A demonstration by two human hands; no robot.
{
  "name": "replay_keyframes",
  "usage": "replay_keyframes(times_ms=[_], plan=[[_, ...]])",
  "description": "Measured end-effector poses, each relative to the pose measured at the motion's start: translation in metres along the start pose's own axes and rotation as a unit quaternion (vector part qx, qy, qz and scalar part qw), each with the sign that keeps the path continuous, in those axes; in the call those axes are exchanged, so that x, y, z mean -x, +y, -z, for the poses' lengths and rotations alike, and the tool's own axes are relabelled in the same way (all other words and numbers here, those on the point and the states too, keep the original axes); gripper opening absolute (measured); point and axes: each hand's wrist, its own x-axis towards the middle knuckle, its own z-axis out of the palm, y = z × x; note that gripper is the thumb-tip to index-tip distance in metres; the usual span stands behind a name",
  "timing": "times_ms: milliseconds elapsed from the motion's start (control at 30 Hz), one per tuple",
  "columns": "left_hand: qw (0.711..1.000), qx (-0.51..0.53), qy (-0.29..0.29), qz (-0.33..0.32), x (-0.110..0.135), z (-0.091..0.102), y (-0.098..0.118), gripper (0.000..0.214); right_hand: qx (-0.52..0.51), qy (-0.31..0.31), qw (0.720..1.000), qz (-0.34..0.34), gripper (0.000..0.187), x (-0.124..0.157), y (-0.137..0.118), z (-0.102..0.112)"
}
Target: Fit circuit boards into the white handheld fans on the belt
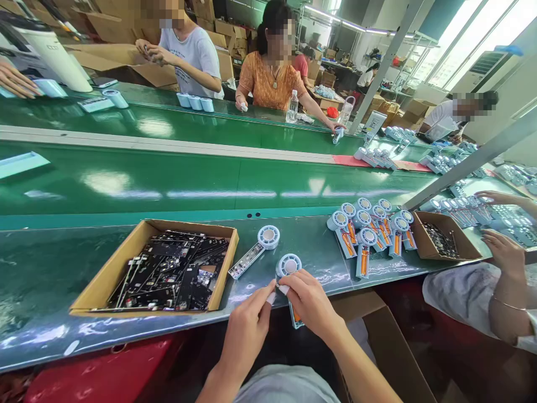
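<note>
A light-blue handheld fan (289, 264) with a round head lies at the table's front edge, its handle with an orange part pointing toward me. My right hand (312, 302) is closed over the fan's neck and handle, fingertips pinched together. Beside it, my left hand (251, 316) pinches at the same neck; whatever is between its fingers is too small to make out. White covers show on some fingertips. Just behind lies another fan (268, 237), its open handle showing a circuit board (247, 261). Left of my hands, a cardboard tray (229, 268) holds many black circuit boards (176, 268).
Several fans with orange parts (364, 238) stand grouped on the right, next to a second cardboard box (447, 257). A co-worker's hand (501, 249) is at far right. Beyond the table runs a green conveyor belt (201, 179), with people across it. A metal post (461, 162) slants up on the right.
</note>
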Motion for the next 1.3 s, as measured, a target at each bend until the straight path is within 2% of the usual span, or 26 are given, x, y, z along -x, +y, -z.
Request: replay_keyframes(times_ms=[133,433,533,767,1033,1167,1233,1300], plan=[[0.999,0.029,-0.011,0.036,-0.003,0.001,0.000,0.033,-0.028,0.039,0.999,-0.015,0.023,0.003,-0.002,-0.003],[0.998,-0.029,0.045,-0.026,0.007,-0.012,0.008,0.036,0.052,0.116,0.991,-0.042,0.021,0.009,-0.017,-0.017],[0.999,-0.005,0.026,-0.026,0.005,-0.007,0.007,0.035,0.028,0.088,0.995,-0.040,0.022,0.009,-0.013,-0.016],[0.992,0.103,-0.067,-0.010,-0.010,0.016,0.007,0.036,-0.128,0.015,0.990,-0.065,0.021,0.002,-0.001,0.005],[0.990,0.116,-0.074,-0.028,-0.016,0.016,0.005,0.039,-0.131,0.054,0.983,-0.118,0.022,0.002,-0.004,-0.002],[0.990,0.120,-0.069,0.015,-0.018,0.013,0.007,0.033,-0.203,0.052,0.967,-0.143,0.026,0.005,-0.006,0.008],[0.989,0.124,-0.060,0.049,-0.015,0.012,0.013,0.034,-0.251,0.034,0.950,-0.180,0.035,0.009,-0.010,0.013],[0.984,0.145,-0.081,0.063,-0.009,0.015,0.020,0.040,-0.298,0.016,0.926,-0.233,0.039,0.014,-0.013,0.015]])
